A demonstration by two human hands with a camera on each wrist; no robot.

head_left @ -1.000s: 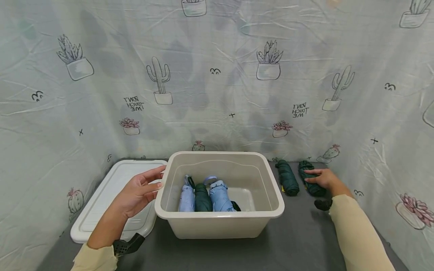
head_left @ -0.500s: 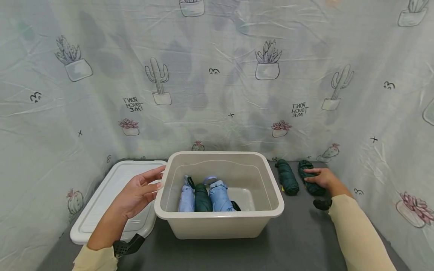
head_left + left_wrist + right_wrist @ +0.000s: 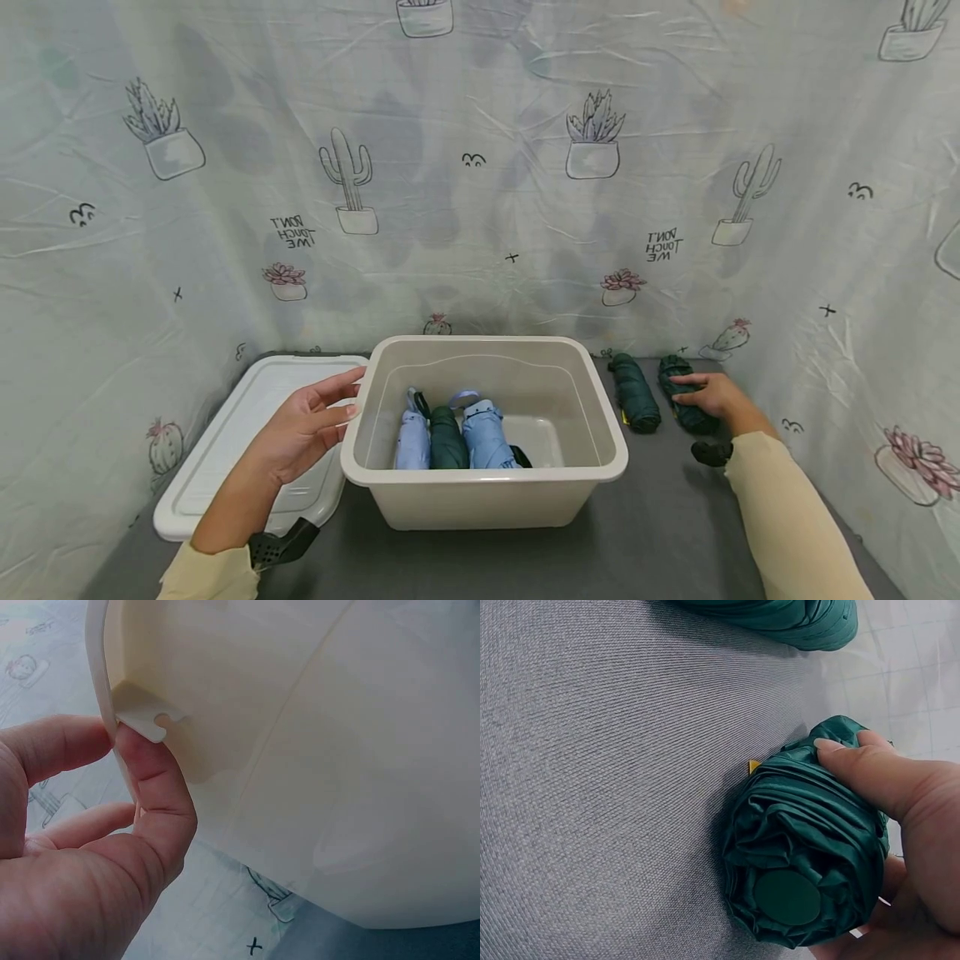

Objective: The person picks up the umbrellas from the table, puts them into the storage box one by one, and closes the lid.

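Observation:
My left hand (image 3: 306,425) pinches the left rim of a beige plastic storage bin (image 3: 487,500); in the left wrist view its bent thumb (image 3: 161,780) lies under the rim. Inside the bin lie a lavender folded umbrella (image 3: 413,440), a dark green one (image 3: 448,440) and a light blue one (image 3: 489,435), with a black piece beside the last. At the far right, my right hand (image 3: 723,398) grips a green folded umbrella (image 3: 802,832) lying on the grey cloth, thumb on one side and fingers on the other. A second green umbrella (image 3: 636,393) lies between it and the bin.
A white lid (image 3: 217,467) lies flat left of the bin, partly behind my left forearm. Grey cloth (image 3: 637,533) covers the table. A curtain printed with cacti (image 3: 510,208) hangs close behind and along both sides.

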